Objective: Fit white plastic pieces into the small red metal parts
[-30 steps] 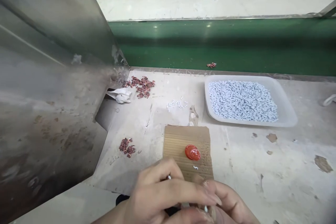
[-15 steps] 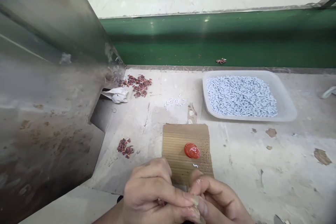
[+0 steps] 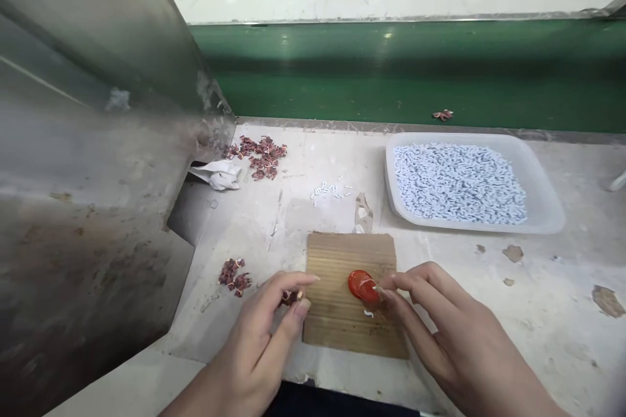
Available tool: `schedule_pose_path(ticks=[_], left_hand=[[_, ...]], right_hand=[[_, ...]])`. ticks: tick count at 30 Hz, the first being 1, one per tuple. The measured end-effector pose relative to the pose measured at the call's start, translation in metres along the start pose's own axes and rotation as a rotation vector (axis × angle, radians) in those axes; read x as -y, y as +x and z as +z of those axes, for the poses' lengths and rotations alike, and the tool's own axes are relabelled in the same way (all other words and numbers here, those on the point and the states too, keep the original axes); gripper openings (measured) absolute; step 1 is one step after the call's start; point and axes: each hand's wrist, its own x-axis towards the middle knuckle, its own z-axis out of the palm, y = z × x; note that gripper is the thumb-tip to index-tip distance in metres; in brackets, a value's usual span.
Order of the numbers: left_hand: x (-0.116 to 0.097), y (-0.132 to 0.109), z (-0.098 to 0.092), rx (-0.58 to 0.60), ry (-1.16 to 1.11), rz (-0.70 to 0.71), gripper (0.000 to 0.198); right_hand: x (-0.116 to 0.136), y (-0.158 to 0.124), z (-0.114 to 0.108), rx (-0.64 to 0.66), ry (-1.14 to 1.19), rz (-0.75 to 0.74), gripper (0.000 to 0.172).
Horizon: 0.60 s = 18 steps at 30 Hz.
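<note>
My left hand (image 3: 268, 332) holds a small dark-red figure (image 3: 291, 297) among its fingers, left of the cardboard piece (image 3: 337, 332). The figure is partly covered by the fingers. My right hand (image 3: 435, 319) is pinched at the right edge of a glossy red blob (image 3: 360, 283) on the cardboard. A tiny whitish piece (image 3: 376, 288) shows at its fingertips; its exact shape is too small to tell. One loose white wavy piece (image 3: 368, 314) lies on the cardboard just below the blob.
A translucent tray (image 3: 548, 215) full of white wavy pieces stands at the right. More such pieces (image 3: 325, 189) lie loose behind the cardboard. Dark-red figures form piles (image 3: 264, 158) at the left. A metal panel (image 3: 98, 176) bounds the left side; a green belt (image 3: 313, 91) runs behind.
My hands were together at the bottom; they have separated and moved up, the right one to the red blob. The small figure on the green belt has shifted right.
</note>
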Motion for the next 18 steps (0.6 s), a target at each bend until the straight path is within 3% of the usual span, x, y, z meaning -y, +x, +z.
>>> schedule_pose_path(ticks=[4,7,12,15,18], left_hand=[[0.007,0.004,-0.009,-0.083,-0.123,-0.085,0.015],[0.009,0.008,-0.012,-0.131,-0.259,-0.120,0.019],[0.000,0.012,-0.014,-0.046,-0.457,-0.143,0.031],[-0.012,0.013,-0.011,-0.043,-0.440,-0.058,0.040],[-0.025,0.012,-0.006,-0.059,-0.420,0.060,0.048]], right_hand=[[-0.005,0.013,-0.007,0.124,-0.199,-0.126,0.036],[-0.003,0.016,-0.006,0.174,-0.230,-0.153,0.036],[-0.008,0.014,-0.008,0.253,-0.277,-0.166,0.032],[-0.001,0.012,-0.015,0.191,-0.188,-0.162,0.027],[0.024,0.007,-0.020,0.040,0.088,-0.075,0.015]])
